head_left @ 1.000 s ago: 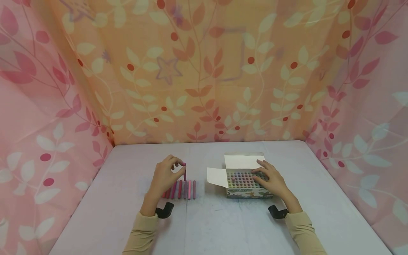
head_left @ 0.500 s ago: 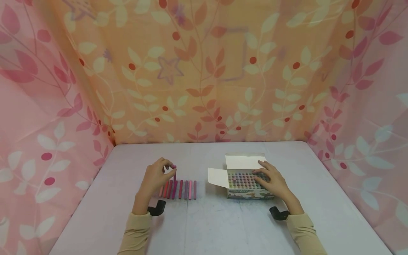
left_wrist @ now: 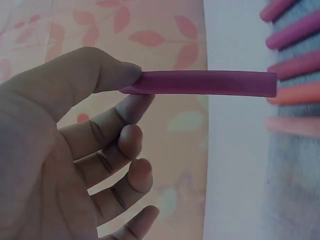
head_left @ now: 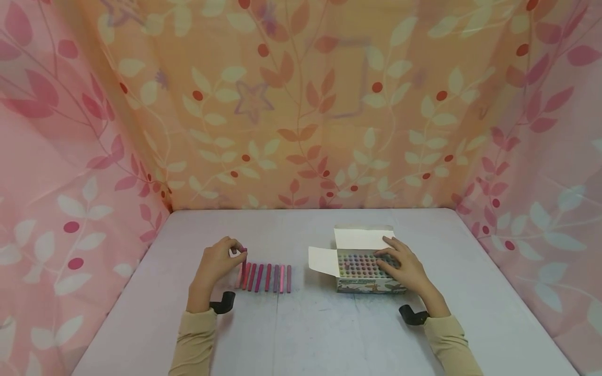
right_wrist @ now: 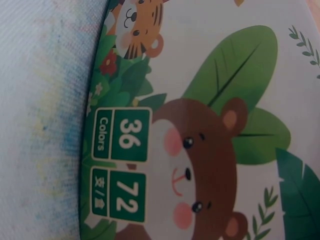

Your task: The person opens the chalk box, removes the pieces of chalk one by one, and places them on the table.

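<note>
Between thumb and index finger, my left hand [head_left: 215,265] pinches a dark purple chalk stick [left_wrist: 215,83] by its upper end, in the air at the left end of a row of chalk sticks. The row runs from pale pink through red and magenta to mauve; one magenta stick [head_left: 259,278] lies near its middle. My right hand [head_left: 403,267] rests on the right side of an opened cardboard box [head_left: 362,286], fingers over the chalk tips. That hand is out of sight in the right wrist view, where the box's printed side [right_wrist: 210,145] reads 36 colors and 72.
The box's white side flap [head_left: 323,261] sticks out leftward and its lid [head_left: 361,238] stands raised behind. Faint chalk dust marks the white tabletop [head_left: 320,334]. Patterned curtains [head_left: 301,104] hang behind the table and at both sides.
My left hand has moved left along the row with the purple chalk stick, from above its middle to its left end. The right hand has stayed on the box.
</note>
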Action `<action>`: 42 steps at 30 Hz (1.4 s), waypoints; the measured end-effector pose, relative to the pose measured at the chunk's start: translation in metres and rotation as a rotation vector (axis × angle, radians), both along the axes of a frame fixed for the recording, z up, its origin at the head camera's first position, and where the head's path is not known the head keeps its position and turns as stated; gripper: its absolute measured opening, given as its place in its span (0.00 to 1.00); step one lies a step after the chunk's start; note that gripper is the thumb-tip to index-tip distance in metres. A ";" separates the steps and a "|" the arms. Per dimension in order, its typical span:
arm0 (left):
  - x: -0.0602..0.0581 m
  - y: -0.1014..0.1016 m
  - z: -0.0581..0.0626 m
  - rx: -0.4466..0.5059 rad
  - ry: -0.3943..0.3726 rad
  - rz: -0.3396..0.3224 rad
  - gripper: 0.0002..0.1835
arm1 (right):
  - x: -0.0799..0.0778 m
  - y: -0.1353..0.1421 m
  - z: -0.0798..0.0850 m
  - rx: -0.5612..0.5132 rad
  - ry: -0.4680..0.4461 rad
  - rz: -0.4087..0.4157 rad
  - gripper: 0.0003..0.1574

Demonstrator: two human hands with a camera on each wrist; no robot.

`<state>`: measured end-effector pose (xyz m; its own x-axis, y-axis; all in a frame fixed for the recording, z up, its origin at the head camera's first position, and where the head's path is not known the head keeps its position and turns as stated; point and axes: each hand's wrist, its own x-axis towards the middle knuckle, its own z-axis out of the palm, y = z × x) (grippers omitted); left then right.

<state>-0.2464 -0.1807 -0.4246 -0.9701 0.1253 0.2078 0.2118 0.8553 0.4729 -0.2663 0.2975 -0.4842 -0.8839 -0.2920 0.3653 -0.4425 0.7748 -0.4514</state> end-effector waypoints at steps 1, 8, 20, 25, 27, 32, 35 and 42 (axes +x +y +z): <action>0.000 -0.003 -0.001 -0.011 -0.012 0.009 0.08 | 0.000 0.000 0.000 -0.001 0.001 0.000 0.13; 0.001 -0.017 -0.003 -0.088 -0.159 0.029 0.09 | 0.000 -0.001 0.001 0.005 0.004 -0.005 0.13; -0.005 -0.023 -0.014 -0.094 -0.209 0.067 0.10 | -0.001 -0.001 0.003 -0.002 -0.010 0.001 0.13; -0.010 -0.026 -0.030 -0.055 -0.206 0.092 0.11 | -0.002 0.000 0.001 0.004 -0.010 0.002 0.13; -0.012 -0.028 -0.038 -0.043 -0.206 0.106 0.12 | -0.001 0.000 0.001 0.003 -0.008 0.006 0.13; -0.017 -0.032 -0.054 -0.027 -0.201 0.147 0.14 | -0.001 0.000 0.000 -0.001 0.003 0.009 0.13; -0.019 -0.033 -0.059 -0.021 -0.192 0.151 0.13 | -0.001 0.000 0.000 0.000 0.006 0.004 0.13; -0.017 -0.030 -0.058 -0.027 -0.175 0.149 0.12 | -0.003 0.001 -0.001 0.008 -0.010 0.000 0.13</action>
